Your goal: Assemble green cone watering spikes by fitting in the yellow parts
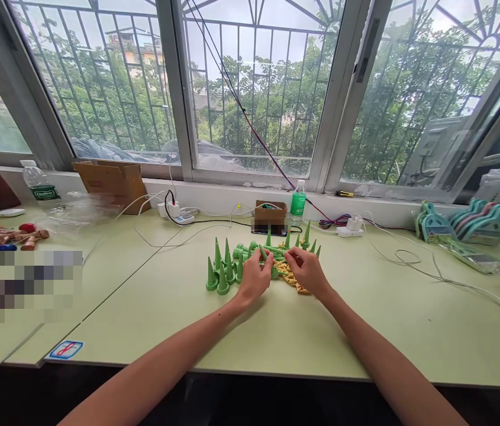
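My left hand (256,276) is closed on a green plastic cone (263,252), whose tip shows above the fingers. My right hand (306,269) is just to the right of it, thumb and fingertips pinched together; what they hold, if anything, is too small to make out. Several green cones (222,280) stand upright on broad round bases at the left of my hands, and more stand behind them. Some green cones (241,251) lie on their sides beyond my left hand. Between and under my hands is a pile of small yellow pieces (292,277).
A small cardboard box (270,214) and a green-labelled bottle (297,202) stand at the back by the window. White cables (436,272) run across the right side. Teal clip-like items (476,222) sit far right. A larger carton (114,184) and wooden pieces (10,236) are at left.
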The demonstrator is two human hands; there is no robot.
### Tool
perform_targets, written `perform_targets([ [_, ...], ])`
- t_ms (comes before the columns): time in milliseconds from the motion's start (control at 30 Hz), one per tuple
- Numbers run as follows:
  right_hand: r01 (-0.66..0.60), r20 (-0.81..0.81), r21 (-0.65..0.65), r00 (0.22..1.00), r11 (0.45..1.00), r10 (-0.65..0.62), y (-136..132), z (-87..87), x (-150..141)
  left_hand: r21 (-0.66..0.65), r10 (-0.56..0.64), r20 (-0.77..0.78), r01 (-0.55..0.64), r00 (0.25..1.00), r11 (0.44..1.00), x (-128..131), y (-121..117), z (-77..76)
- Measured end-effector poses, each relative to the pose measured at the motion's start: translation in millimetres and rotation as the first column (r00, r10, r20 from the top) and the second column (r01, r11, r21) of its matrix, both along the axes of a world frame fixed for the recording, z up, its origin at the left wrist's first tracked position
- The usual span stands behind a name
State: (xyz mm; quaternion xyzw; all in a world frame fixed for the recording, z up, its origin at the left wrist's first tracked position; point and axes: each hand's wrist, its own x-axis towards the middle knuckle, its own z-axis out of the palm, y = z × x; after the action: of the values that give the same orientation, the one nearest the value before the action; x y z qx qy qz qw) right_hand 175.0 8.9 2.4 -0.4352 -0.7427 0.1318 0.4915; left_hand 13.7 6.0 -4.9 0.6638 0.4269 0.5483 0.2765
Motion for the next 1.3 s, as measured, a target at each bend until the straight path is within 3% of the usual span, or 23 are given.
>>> perform_targets([
  [367,-0.081,0.037,-0.033,0.996,0.996,0.082,-2.0,-1.1,-1.6,-0.033,-0.060,0.044,0.062,0.997,0.998,2.0,-2.9,1.9],
  [1300,-0.140,0.032,-0.063,0.989,0.988,0.142,-5.0,1.0,-3.6,-0.012,-0.036,0.043,0.036,0.998,0.999,0.5,-4.3,3.6],
])
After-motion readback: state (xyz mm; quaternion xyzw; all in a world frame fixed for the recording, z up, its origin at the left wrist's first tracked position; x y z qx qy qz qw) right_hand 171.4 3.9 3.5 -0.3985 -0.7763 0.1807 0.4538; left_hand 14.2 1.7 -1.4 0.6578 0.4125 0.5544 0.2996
